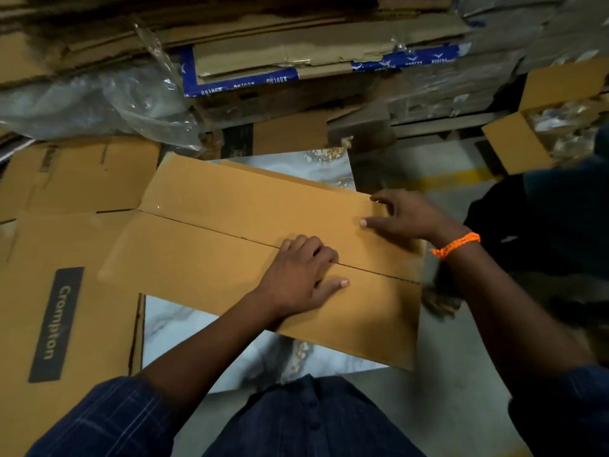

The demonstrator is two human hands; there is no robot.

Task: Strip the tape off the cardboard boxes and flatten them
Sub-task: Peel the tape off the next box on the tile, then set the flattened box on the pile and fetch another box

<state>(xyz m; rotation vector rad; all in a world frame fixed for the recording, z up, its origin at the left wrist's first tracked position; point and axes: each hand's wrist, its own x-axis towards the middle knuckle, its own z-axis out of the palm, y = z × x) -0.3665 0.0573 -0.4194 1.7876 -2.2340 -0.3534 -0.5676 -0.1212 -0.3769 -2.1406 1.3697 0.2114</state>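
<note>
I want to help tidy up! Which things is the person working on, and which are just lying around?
Job: cardboard box, left hand, right hand, both on it.
Lying about: flat Crompton carton, plastic wrap, cardboard stack, open box.

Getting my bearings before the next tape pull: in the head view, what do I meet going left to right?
Crompton-printed cardboard → left hand → right hand → orange wristband → open carton.
</note>
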